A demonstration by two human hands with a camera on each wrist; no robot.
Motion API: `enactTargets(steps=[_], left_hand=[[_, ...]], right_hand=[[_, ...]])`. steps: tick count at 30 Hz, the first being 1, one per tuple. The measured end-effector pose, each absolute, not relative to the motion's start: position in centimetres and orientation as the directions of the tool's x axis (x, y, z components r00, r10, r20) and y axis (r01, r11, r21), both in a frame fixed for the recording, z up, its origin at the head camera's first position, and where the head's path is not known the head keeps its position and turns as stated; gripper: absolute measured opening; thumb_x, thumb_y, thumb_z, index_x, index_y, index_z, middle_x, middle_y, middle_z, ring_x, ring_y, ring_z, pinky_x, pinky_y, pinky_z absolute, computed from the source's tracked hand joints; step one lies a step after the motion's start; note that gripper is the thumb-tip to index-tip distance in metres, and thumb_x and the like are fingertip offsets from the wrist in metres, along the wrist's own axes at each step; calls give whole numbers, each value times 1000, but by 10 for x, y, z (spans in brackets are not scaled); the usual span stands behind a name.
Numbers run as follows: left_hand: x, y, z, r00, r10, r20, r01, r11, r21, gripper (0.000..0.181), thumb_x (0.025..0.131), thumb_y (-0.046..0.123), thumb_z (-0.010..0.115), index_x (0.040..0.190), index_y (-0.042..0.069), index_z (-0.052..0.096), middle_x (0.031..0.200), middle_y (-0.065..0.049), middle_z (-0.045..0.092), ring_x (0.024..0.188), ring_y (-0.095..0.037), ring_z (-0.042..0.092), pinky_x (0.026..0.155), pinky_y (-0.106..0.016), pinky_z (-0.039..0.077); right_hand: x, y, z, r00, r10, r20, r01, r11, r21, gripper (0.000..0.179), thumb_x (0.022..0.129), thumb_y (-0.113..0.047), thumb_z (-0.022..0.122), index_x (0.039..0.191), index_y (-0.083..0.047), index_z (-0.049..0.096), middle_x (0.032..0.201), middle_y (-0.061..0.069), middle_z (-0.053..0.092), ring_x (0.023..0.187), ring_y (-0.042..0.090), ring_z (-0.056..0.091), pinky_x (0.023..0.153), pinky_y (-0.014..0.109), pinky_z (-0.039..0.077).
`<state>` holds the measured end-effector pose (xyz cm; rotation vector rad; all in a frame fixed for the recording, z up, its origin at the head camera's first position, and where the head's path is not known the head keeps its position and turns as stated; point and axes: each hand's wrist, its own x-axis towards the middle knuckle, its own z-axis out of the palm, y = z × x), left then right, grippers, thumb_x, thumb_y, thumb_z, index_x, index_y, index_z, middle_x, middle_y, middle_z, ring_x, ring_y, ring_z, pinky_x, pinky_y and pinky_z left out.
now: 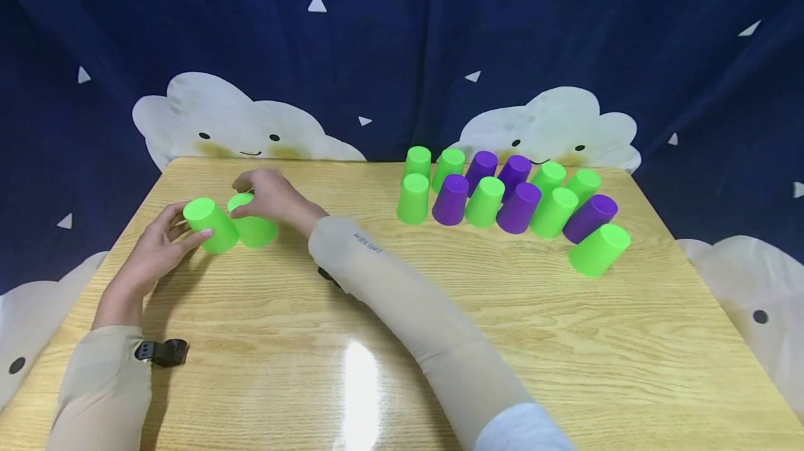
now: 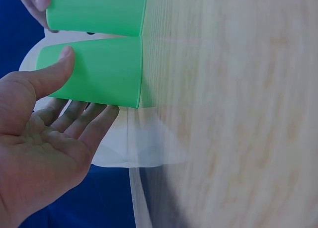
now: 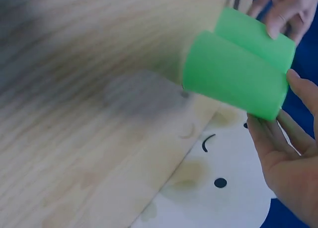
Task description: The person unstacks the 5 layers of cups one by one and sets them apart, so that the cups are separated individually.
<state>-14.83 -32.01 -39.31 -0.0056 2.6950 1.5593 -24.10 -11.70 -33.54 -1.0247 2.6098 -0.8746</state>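
Two green cups stand upside down side by side at the table's left. My left hand (image 1: 153,250) holds the left green cup (image 1: 216,229), thumb on the near side and fingers on the far side; the left wrist view shows that cup (image 2: 102,71) between thumb and fingertips. From above, my right hand (image 1: 276,198) grips the upper end of the right green cup (image 1: 257,233). In the right wrist view its thumb and fingers lie on opposite sides of this cup (image 3: 233,76). The two cups look to be touching.
At the table's back right, green and purple cups stand upside down in two rows, among them a purple cup (image 1: 451,201) and a green cup (image 1: 484,203). Another green cup (image 1: 599,251) stands at the right front end of them. A dark blue curtain (image 1: 402,39) hangs behind the wooden table (image 1: 264,360).
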Motion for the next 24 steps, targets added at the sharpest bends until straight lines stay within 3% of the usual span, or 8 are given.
enactTargets(steps=[13, 24], left_hand=[[-149, -320, -394, -1000, 9, -21, -13, 502, 865, 71, 99, 28, 61, 153, 4, 21, 152, -28, 26, 139, -48, 26, 112, -57, 26], [-148, -319, -393, -1000, -3, -21, -20, 498, 867, 72, 99, 28, 60, 153, 2, 20, 152, -30, 24, 139, -50, 25, 110, -63, 24]], right_hand=[[-236, -116, -356, -726, -687, 18, -587, 606, -538, 59, 82, -23, 82, 134, -9, 58, 122, -2, 64, 106, 7, 56, 87, 12, 40], [-240, -80, -333, -721, -683, 115, -588, 516, -623, 59, 81, -21, 83, 133, -7, 58, 126, 2, 62, 107, 9, 56, 86, 11, 40]])
